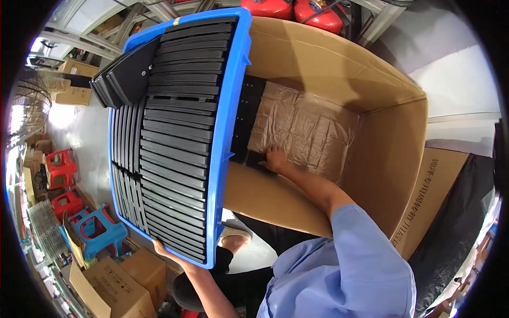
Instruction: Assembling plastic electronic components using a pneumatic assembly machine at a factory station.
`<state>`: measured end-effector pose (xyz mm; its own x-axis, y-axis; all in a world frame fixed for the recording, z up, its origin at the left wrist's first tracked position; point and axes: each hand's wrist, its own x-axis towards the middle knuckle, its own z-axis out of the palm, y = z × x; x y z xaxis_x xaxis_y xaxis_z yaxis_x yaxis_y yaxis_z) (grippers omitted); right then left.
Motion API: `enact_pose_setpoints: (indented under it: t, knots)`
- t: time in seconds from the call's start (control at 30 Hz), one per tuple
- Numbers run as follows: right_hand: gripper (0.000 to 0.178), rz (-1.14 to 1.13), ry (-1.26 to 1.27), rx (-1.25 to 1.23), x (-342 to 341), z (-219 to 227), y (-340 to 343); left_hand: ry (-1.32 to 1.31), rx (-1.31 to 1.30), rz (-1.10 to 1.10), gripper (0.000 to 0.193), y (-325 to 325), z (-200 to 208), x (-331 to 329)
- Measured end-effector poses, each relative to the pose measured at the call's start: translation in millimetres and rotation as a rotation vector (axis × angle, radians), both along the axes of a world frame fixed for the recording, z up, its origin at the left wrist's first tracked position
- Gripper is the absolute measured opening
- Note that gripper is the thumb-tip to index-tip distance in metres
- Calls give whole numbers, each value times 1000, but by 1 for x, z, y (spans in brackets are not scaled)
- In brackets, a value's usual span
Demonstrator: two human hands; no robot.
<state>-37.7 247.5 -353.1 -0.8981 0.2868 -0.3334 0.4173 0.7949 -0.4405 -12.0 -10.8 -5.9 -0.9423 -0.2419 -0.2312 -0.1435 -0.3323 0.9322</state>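
A blue plastic crate stands at the left, filled with rows of flat black panels packed on edge. Several more black panels lie tilted across its far left corner. At the crate's near edge my left hand is closed on the rim, its fingers partly hidden underneath. My right hand reaches down into a large cardboard box, fingers curled at a black panel near the box's near wall. Beyond it, more black pieces with small holes lie beside brown plastic wrapping on the box bottom.
Red round tanks and metal framing stand behind the box. At the left are red stools, a blue stool and opened cartons. Another cardboard piece and black sheeting lie at the right.
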Motion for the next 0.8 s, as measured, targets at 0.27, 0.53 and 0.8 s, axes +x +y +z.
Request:
enact_pose_setpoints:
  t: [0.27,0.53,0.8]
  knots:
    - [64,88,102,-490,-30,49,36,-21,-37,20,74,-15,-6,3]
    - [52,240,144,-485,-102,40,-31,3,-95,91,76,-29,-23,-4]
    - [26,-786,672,-439,-161,11,56,-37,-157,68,72,-20,-11,1]
